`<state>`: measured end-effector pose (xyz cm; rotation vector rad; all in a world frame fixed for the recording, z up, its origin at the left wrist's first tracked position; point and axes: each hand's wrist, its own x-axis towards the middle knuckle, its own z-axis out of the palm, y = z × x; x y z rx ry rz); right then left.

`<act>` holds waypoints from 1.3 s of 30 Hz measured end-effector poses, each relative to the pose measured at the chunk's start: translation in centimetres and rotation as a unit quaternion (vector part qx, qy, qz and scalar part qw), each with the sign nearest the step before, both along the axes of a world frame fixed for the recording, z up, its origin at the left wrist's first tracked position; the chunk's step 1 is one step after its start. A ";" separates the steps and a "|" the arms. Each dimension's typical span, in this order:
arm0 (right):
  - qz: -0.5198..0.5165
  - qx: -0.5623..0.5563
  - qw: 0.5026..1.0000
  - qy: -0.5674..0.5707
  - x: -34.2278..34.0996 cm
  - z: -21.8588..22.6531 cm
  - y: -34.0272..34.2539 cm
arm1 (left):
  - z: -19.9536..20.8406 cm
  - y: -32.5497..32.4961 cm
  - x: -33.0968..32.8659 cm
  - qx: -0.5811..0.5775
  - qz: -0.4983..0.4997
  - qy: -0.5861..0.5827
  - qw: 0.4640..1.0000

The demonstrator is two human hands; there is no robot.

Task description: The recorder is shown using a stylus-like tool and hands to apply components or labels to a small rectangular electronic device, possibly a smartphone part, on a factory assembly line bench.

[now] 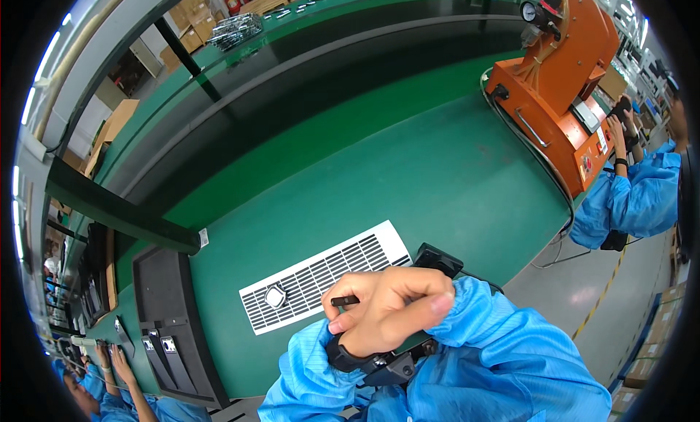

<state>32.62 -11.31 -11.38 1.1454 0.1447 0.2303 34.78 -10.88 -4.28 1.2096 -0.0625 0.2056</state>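
Both forearms, in blue sleeves, rise from the lower edge and meet. One hand (390,305) shows, fingers curled, thumb extended — which hand it is cannot be told.

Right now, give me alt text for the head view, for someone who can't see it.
Blue-sleeved hands meet at the near edge of a green workbench, fingers pinching a small dark rod above a black part. A white slotted grille lies just beyond, an orange machine far right.

Head camera: single fisheye view, looking down.
Faces the green bench (408,181) from close above; straight edges bend toward the rim.
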 end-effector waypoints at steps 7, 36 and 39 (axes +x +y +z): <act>0.006 -0.085 0.993 -0.079 -0.3 1.0 -0.8 | -1.2 -1.4 1.1 0.293 -0.037 -0.046 0.954; 0.060 -0.316 0.409 -0.854 8.8 -3.0 -1.0 | 0.2 2.4 -1.3 0.568 0.348 -0.218 0.714; 0.141 -0.314 0.390 -0.854 8.3 -3.8 0.0 | -0.3 2.8 -1.2 0.541 0.370 -0.200 0.728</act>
